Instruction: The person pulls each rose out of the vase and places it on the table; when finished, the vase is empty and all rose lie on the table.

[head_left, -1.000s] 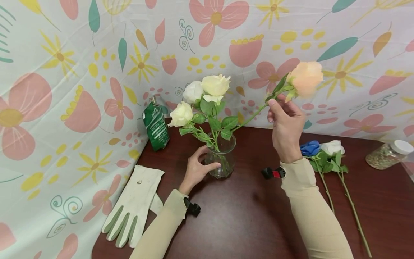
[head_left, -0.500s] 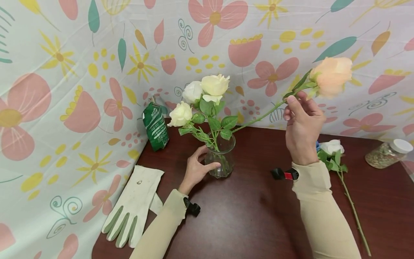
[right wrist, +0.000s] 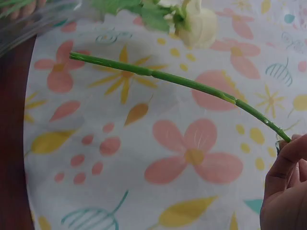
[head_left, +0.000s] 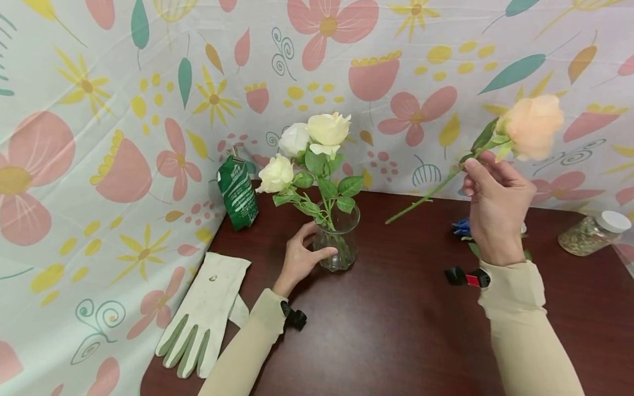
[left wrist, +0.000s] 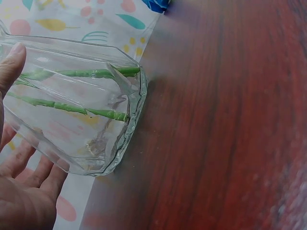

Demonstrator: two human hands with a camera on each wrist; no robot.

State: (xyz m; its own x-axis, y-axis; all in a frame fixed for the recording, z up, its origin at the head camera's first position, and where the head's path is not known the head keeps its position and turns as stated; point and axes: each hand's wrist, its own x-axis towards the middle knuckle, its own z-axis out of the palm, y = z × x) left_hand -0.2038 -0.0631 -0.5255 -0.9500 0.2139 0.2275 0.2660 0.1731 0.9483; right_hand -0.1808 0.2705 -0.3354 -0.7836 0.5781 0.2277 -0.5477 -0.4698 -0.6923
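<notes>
A clear glass vase (head_left: pixel 342 247) stands on the table with cream and white roses (head_left: pixel 328 130) in it. My left hand (head_left: pixel 304 260) holds the vase from its left side, thumb across the front. In the left wrist view, green stems (left wrist: pixel 72 106) show through the vase wall. My right hand (head_left: pixel 500 206) pinches a peach rose (head_left: pixel 532 126) by its stem just below the bloom. That stem slants down to the left, its cut end in the air, apart from the vase. The right wrist view shows the bare stem (right wrist: pixel 192 85) and part of the right hand (right wrist: pixel 288 187).
A white glove (head_left: pixel 208 308) lies at the left, near a green bag (head_left: pixel 238 192). Behind the right hand, a blue rose (head_left: pixel 462 226) lies on the table, partly hidden. A jar with a white lid (head_left: pixel 591 236) stands at the far right. Patterned cloth hangs behind.
My right hand has moved to the right with the peach rose, and its stem has come out of the vase. The left hand has stayed on the vase.
</notes>
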